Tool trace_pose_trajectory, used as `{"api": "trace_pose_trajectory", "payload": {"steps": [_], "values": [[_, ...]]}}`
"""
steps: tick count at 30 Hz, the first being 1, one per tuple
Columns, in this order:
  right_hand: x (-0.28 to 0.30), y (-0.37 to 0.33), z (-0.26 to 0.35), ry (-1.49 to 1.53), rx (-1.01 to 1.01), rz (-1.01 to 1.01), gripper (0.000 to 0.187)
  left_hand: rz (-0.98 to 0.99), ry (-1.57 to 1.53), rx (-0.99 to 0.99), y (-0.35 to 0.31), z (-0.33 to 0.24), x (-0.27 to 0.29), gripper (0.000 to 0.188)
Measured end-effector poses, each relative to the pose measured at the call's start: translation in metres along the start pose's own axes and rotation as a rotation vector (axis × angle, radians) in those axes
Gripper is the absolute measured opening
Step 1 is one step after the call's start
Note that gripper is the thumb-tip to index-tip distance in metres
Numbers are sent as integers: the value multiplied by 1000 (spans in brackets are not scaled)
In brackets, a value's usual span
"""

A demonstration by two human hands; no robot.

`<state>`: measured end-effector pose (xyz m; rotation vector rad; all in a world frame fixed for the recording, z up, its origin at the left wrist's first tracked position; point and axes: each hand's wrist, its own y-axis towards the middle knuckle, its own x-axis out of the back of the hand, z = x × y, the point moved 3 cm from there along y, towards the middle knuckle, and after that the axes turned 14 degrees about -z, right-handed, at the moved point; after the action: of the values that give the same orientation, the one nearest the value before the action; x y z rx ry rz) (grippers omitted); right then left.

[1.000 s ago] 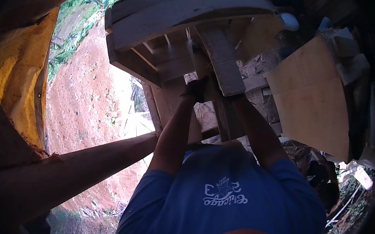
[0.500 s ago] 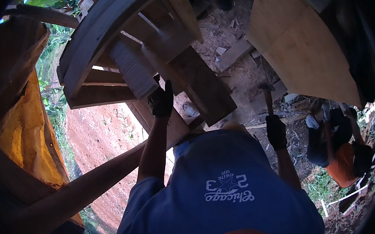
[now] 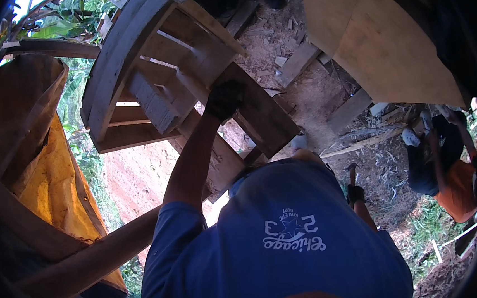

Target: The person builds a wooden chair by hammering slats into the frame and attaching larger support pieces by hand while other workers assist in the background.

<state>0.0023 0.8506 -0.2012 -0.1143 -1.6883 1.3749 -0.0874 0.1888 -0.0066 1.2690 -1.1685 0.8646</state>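
Observation:
My left hand (image 3: 223, 98), in a black glove, is raised and grips a plank of the curved wooden frame (image 3: 125, 62) of weathered boards in front of me. Beside my hip hangs my right hand (image 3: 356, 194), also gloved in black, closed around the handle of a hammer (image 3: 351, 169) whose dark head points up. My blue shirt fills the lower middle of the view.
A large plywood sheet (image 3: 387, 42) lies at upper right over loose boards and scrap. Another person in an orange shirt (image 3: 454, 185) bends low at right. A yellow tarp (image 3: 50, 180) and a thick wooden pole (image 3: 90, 258) stand left, above a red earth slope (image 3: 134, 174).
My right hand came off the wooden frame and dropped to my side with the hammer. My left hand stayed on the frame. The view swung, bringing in the person in orange.

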Motion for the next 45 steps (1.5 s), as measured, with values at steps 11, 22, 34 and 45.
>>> {"api": "trace_pose_trajectory", "payload": {"steps": [11,22,34,45], "values": [[-31,23,-4,64,299,-43,43,-95,-112,57,-4,-1,4,36],[-9,1,108,193,172,-22,35,-192,-242,146,-17,10,-16,30],[25,2,124,-462,709,-298,51,-620,-336,596,-25,-12,-5,29],[31,-112,314,433,739,66,16,-829,-201,1036,-144,14,89,9]]}}
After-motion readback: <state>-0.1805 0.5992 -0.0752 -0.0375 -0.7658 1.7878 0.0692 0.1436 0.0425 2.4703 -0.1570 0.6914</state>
